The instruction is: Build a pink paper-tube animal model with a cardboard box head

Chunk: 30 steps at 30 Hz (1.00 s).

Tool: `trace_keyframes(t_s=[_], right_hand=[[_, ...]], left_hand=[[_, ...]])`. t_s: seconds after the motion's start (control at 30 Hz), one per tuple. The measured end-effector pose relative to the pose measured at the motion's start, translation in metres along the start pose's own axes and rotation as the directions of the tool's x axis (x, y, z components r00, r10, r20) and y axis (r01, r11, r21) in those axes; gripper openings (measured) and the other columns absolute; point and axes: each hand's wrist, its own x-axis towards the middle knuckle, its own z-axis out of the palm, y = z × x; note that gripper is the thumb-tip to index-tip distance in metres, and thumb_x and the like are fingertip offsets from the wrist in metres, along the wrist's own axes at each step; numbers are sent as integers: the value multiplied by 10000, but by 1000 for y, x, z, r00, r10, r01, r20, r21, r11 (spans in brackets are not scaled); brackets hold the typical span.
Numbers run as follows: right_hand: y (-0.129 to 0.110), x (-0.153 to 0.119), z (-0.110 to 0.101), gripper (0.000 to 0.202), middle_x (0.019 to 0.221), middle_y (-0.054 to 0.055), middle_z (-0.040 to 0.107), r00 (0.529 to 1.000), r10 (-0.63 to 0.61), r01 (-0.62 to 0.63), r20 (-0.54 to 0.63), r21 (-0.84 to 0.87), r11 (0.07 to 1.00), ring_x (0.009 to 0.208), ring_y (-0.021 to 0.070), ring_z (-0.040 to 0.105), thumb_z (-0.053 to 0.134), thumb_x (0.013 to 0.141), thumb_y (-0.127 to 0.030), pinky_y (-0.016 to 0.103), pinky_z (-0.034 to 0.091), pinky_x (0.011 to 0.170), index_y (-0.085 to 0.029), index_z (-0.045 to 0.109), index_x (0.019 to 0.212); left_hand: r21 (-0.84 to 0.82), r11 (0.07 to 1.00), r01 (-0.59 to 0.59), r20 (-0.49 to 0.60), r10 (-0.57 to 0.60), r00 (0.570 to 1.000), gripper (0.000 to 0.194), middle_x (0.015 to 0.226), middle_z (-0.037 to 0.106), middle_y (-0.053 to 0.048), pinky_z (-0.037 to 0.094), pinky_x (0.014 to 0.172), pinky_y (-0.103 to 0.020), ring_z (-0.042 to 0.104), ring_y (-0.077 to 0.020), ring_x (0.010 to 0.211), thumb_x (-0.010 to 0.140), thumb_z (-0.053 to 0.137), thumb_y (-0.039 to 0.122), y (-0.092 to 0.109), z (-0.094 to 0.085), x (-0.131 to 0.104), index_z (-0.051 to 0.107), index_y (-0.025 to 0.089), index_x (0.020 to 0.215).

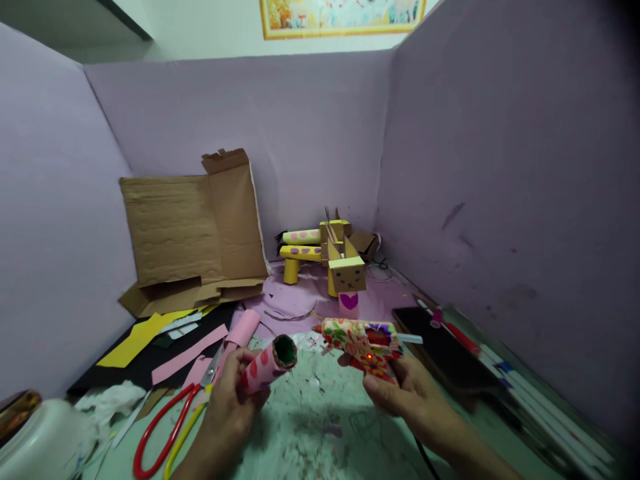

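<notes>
Left hand (239,390): fingers curled snugly round the tube (263,370), knuckles outward, forearm rising from below.
Tube: pink with red spots, slanting up to the right, its round end showing a dark, greenish hollow; held above the table (315,433), just left of the glue gun (350,339), not touching it.
Right hand (405,390): wrapped round the glue gun's handle, thumb along the near side, forearm slanting in from lower right.
Glue gun: flower-patterned, nozzle pointing left, small light glowing, pale glue stick (411,339) jutting from the back.
Table: pale green, smudged.
Scissors (207,379): metal blades, red and yellow loops, beside the left hand.
Figure (349,275): boxy cardboard head with drawn face, beyond the hands.
Cardboard (165,230): brown, creased, standing at left.
Phone (440,347): flat, dark, at right.
</notes>
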Motion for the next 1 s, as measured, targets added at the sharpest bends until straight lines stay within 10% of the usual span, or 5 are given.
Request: trace_keyframes(t_s=[0.23, 1.0], right_hand=[[-2, -1, 0, 288, 1027, 44, 670, 981, -85, 91, 175, -28, 995, 933, 197, 592, 623, 785, -392, 313, 426, 894, -254, 654, 1035], [3, -4, 3, 214, 865, 69, 667, 995, 29, -7, 100, -210, 978, 830, 255, 588, 595, 746, -388, 354, 441, 748, -196, 651, 822]], left_hand=[[17, 999, -37, -30, 37, 999, 405, 1104, 614, -101, 456, 861, -373, 577, -258, 987, 707, 521, 226, -10, 6, 2, 522, 166, 1107], [-41, 992, -118, 43, 120, 992, 431, 1049, 623, -76, 449, 865, -354, 584, -236, 976, 623, 458, 51, -7, 7, 0, 587, 172, 1017]])
